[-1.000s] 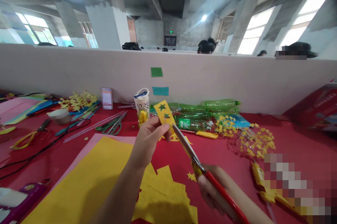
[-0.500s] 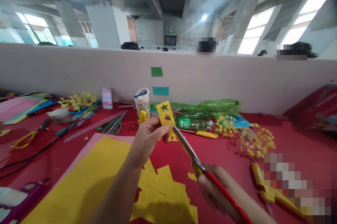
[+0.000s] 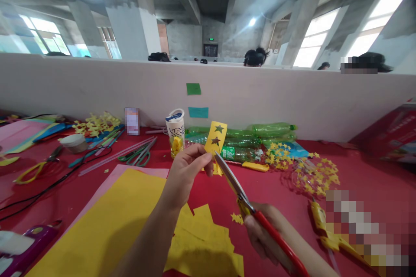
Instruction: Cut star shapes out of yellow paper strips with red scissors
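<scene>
My left hand (image 3: 188,168) pinches a yellow paper strip (image 3: 218,131) by its lower part, held up in front of the bottles. Two star-shaped holes show in the strip above my fingers. My right hand (image 3: 264,229) is wrapped around the red handles of a pair of scissors (image 3: 238,192). The blades point up and left, their tips at the strip just right of my left fingertips; whether they are cutting cannot be told. Below lie small yellow stars (image 3: 237,218) and overlapping yellow paper pieces (image 3: 203,242).
A large yellow sheet (image 3: 107,207) lies left on the red table. Green plastic bottles (image 3: 240,153), a paper cup (image 3: 175,125) and a yellow cutter (image 3: 255,167) stand or lie behind. Piled stars (image 3: 320,175) and a yellow glue gun (image 3: 334,238) are at right, a black cable (image 3: 55,184) at left.
My left hand has turned the yellow strip, so its top now leans right instead of left and the hand sits slightly further right. The scissors have barely moved.
</scene>
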{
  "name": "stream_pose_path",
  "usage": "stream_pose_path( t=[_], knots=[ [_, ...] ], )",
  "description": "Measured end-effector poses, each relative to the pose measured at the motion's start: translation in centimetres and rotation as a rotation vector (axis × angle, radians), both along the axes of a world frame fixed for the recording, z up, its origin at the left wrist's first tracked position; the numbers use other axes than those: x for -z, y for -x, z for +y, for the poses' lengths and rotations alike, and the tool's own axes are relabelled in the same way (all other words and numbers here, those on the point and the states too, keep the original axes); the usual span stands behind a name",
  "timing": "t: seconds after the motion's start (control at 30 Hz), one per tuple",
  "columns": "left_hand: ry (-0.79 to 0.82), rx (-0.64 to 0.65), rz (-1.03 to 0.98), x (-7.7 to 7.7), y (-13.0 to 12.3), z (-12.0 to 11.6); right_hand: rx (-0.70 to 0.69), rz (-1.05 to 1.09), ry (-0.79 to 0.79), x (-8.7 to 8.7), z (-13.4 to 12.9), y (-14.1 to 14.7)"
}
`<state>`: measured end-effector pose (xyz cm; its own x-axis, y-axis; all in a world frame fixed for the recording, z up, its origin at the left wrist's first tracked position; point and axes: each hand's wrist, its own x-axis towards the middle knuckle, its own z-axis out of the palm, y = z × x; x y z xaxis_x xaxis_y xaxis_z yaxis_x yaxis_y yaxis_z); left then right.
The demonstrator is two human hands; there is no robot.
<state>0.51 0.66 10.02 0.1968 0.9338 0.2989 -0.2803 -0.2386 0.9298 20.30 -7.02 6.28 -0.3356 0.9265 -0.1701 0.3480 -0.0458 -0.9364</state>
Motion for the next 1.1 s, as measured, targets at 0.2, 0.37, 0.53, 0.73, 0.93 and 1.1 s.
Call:
stream_pose_path(
  t=[0.2, 0.37, 0.53, 0.73, 0.93, 1.1],
  knots=[
    [-0.009, -0.003, 0.065, -0.1, 0.6, 0.3, -0.092, -0.022, -0.006, -0.3, 0.4, -0.5],
    [-0.008, 0.025, 0.126, -0.2, 1.4, 0.6, -0.117, -0.094, -0.006, -0.7, 0.6, -1.0],
    [0.004, 0.059, 0.164, -0.5, 2.0, 0.5, -0.171, -0.153, -0.021, -1.1, 0.7, -1.5],
    [0.002, 0.087, 0.211, -0.7, 2.4, 0.5, -0.193, -0.209, 0.016, -1.4, 0.7, -1.8],
    [-0.001, 0.090, 0.238, -0.7, 2.7, 0.5, -0.188, -0.213, 0.018, -1.2, 0.8, -1.9],
    [0.001, 0.081, 0.227, -0.8, 2.6, 0.4, -0.191, -0.197, 0.000, -1.0, 0.8, -1.9]
  ],
)
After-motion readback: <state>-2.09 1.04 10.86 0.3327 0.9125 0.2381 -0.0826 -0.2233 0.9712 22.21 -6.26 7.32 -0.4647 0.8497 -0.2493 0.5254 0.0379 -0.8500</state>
